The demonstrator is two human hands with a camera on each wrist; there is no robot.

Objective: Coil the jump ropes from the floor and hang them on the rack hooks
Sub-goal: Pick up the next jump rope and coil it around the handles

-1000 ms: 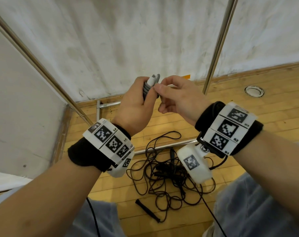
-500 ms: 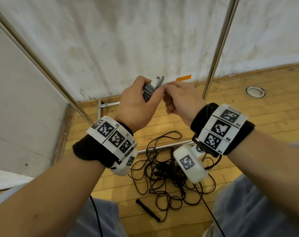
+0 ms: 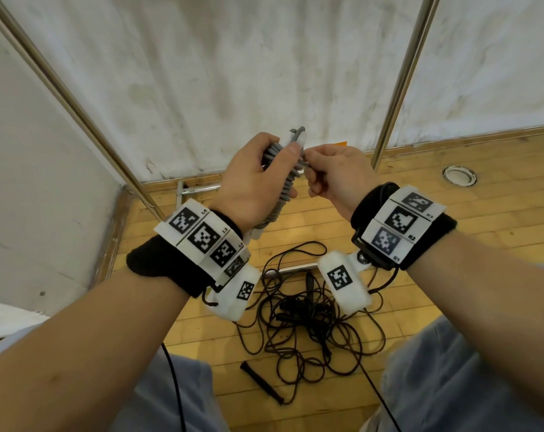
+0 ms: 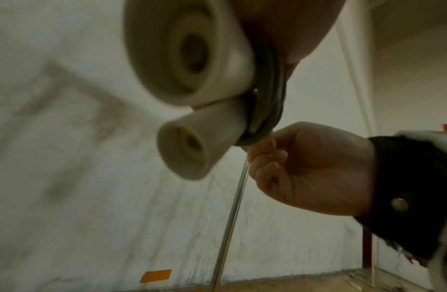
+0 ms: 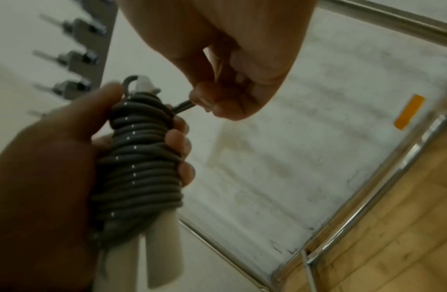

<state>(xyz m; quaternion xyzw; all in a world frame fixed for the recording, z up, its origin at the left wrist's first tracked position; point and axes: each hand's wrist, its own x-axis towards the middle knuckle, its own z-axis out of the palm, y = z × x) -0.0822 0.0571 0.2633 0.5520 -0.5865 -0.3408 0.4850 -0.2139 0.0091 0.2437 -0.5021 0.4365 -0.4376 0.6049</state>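
My left hand [image 3: 258, 179] [image 5: 67, 150] grips a grey jump rope [image 3: 283, 182] [image 5: 139, 168] wound in tight coils round its two white handles [image 5: 152, 252] [image 4: 189, 59], held up in front of the wall. My right hand [image 3: 330, 176] [image 5: 217, 102] [image 4: 292, 164] pinches the rope's loose end [image 5: 183, 105] just beside the top of the coil. A tangle of black jump ropes [image 3: 308, 319] lies on the wooden floor below my wrists, with one black handle [image 3: 261, 380] apart at the front.
Two steel rack poles [image 3: 401, 79] [image 3: 68, 101] rise against the white wall. The rack's base bar [image 3: 295, 268] lies on the floor. A bracket with hook pegs [image 5: 74, 57] shows at upper left in the right wrist view. A round floor fitting [image 3: 459, 175] sits at right.
Both hands have dropped slightly and turned; the coil is now more exposed in my left hand, and my right hand has shifted to pinching the rope end at its side.
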